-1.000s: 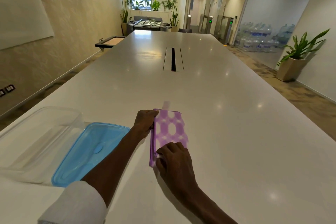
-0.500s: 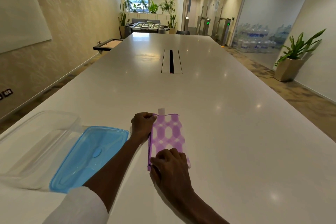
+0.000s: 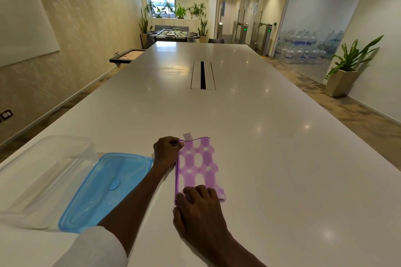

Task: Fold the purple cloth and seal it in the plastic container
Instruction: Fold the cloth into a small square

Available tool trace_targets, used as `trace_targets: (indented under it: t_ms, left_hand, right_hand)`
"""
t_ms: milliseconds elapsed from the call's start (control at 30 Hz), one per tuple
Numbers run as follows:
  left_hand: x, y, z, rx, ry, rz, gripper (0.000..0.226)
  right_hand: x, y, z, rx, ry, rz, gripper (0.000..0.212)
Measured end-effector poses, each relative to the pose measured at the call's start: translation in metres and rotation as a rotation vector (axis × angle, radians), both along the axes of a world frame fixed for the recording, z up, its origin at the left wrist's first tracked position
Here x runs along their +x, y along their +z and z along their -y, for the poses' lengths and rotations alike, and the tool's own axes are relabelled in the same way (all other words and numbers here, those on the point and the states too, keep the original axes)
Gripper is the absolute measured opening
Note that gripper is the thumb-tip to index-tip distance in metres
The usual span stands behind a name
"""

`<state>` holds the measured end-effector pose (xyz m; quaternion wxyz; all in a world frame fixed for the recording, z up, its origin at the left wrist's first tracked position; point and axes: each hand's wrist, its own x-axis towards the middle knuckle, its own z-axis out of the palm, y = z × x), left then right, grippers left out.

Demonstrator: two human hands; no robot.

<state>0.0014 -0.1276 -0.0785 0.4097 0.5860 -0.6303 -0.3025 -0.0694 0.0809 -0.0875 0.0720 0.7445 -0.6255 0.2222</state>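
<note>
The purple and white patterned cloth (image 3: 198, 166) lies folded into a narrow strip on the white table (image 3: 271, 158), long side running away from me. A small white tag sticks out at its far end. My left hand (image 3: 168, 150) pinches the far left corner of the cloth. My right hand (image 3: 196, 208) rests on the near end, fingers curled over its edge. To the left stands the clear plastic container (image 3: 43, 171), open. Its blue lid (image 3: 106, 188) lies flat beside it, under my left forearm.
A cable slot (image 3: 202, 75) runs along the table's middle further away. The table's left edge passes just behind the container. A potted plant (image 3: 345, 71) stands on the floor at the right wall.
The cloth looks flatter and straighter than a second ago. Both hands keep their places at its two ends; the view has shifted slightly.
</note>
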Motion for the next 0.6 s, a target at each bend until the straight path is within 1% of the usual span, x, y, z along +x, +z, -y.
trace_targets:
  t_ms: [67, 133, 200, 233, 267, 333, 367, 433, 533, 600]
  left_hand:
    - [-0.001, 0.003, -0.002, -0.04, 0.019, 0.052, 0.024]
    - [-0.003, 0.01, -0.004, -0.12, 0.014, 0.118, 0.026]
    - [-0.008, 0.016, -0.004, -0.179, -0.004, 0.125, 0.028]
    - [-0.01, 0.02, -0.002, -0.191, -0.016, 0.115, 0.029]
    - [-0.012, 0.022, -0.002, -0.196, -0.042, 0.107, 0.029]
    - [-0.015, 0.026, -0.002, -0.214, -0.155, 0.112, 0.029]
    - [-0.014, 0.025, -0.002, -0.214, -0.213, 0.121, 0.028]
    - [-0.007, 0.02, -0.002, -0.211, -0.305, 0.154, 0.029]
    - [0.001, 0.013, -0.001, -0.282, -0.357, 0.314, 0.036]
    - [0.002, 0.011, -0.002, -0.339, -0.378, 0.46, 0.035]
  right_hand:
    - [-0.003, 0.007, 0.002, -0.048, 0.015, 0.104, 0.025]
    - [-0.01, 0.015, 0.01, -0.126, -0.001, 0.209, 0.021]
    - [-0.021, 0.023, 0.022, -0.174, -0.068, 0.235, 0.025]
    - [-0.028, 0.026, 0.029, -0.151, -0.108, 0.215, 0.031]
    - [-0.033, 0.027, 0.034, -0.078, -0.142, 0.193, 0.04]
    - [-0.045, 0.025, 0.039, 0.125, -0.164, 0.183, 0.057]
    - [-0.047, 0.021, 0.04, 0.207, -0.15, 0.173, 0.061]
    - [-0.049, 0.01, 0.039, 0.302, -0.122, 0.131, 0.066]
    - [-0.046, 0.001, 0.036, 0.35, -0.115, 0.066, 0.067]
    - [-0.047, -0.001, 0.037, 0.343, -0.124, 0.021, 0.067]
